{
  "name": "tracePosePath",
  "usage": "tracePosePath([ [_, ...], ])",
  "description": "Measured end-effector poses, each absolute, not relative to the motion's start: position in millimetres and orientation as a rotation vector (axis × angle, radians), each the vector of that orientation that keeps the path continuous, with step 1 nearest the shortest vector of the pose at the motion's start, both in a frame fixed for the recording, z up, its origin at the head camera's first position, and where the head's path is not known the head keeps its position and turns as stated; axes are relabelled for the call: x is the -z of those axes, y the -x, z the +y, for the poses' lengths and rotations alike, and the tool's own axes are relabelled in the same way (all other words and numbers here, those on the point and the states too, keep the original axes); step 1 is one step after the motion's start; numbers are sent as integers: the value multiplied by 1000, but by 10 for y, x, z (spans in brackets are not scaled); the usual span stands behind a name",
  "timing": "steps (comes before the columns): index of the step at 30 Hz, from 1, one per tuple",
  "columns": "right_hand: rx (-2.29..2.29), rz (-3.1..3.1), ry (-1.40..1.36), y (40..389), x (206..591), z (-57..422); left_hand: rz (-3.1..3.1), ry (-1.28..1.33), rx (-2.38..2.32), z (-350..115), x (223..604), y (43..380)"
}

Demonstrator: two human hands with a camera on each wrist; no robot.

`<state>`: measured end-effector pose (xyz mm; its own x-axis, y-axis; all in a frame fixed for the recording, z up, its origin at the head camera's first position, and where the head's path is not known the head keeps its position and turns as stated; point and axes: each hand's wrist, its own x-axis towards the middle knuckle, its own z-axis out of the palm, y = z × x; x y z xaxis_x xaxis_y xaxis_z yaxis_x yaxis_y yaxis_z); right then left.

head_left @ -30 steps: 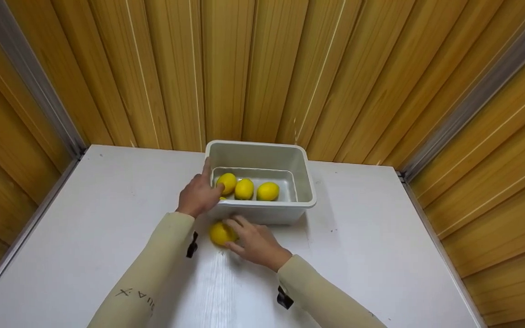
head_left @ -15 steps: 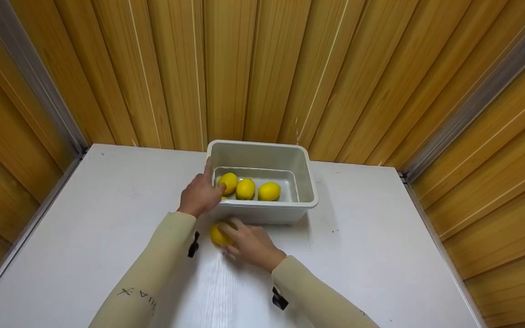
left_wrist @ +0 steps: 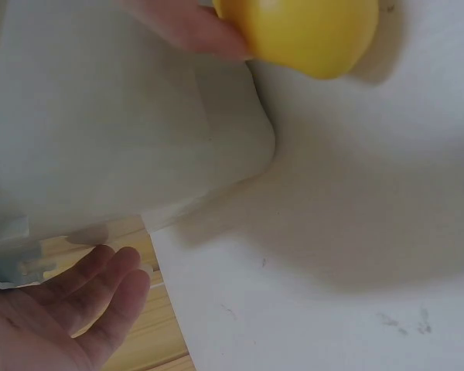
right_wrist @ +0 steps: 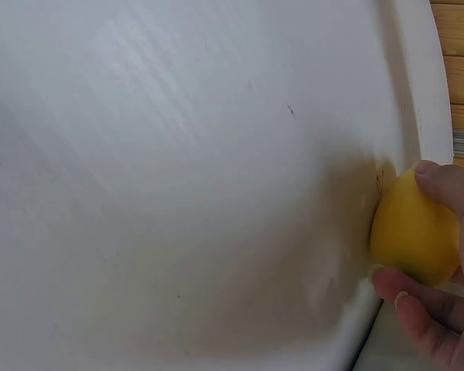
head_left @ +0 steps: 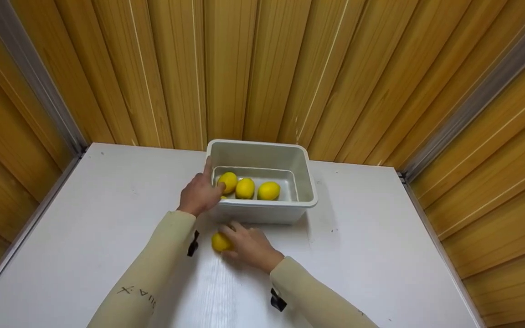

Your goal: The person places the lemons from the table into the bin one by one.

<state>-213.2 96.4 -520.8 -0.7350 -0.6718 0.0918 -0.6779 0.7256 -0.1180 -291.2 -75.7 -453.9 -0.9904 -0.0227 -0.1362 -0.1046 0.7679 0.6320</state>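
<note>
A grey-white plastic bin (head_left: 262,213) stands on the table against the back wall. Inside it lie lemons: one at the right (head_left: 269,191), one in the middle (head_left: 244,188) and one at the left (head_left: 229,181), with a sliver of yellow by the front wall. My left hand (head_left: 200,195) grips the bin's front left rim, thumb inside, fingers outside. In front of the bin, my right hand (head_left: 251,246) holds another lemon (right_wrist: 414,232) between thumb and fingers, low over the table. Whether this lemon touches the table, I cannot tell.
The white table (head_left: 372,255) stretches to both sides of the bin and toward me. Yellow wood-look panels (head_left: 262,68) rise behind it and along both sides, with grey metal posts (head_left: 467,100) at the corners.
My right hand has closed its fingers round the lemon and drawn it slightly toward me, away from the bin. The left hand and the bin have stayed put.
</note>
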Motion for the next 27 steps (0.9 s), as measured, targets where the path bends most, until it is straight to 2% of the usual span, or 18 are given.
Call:
tracePosePath([
  [27,-430,-2707,-1184,2066,5100,1119,2852,87,-1017,-765,4545,2916],
])
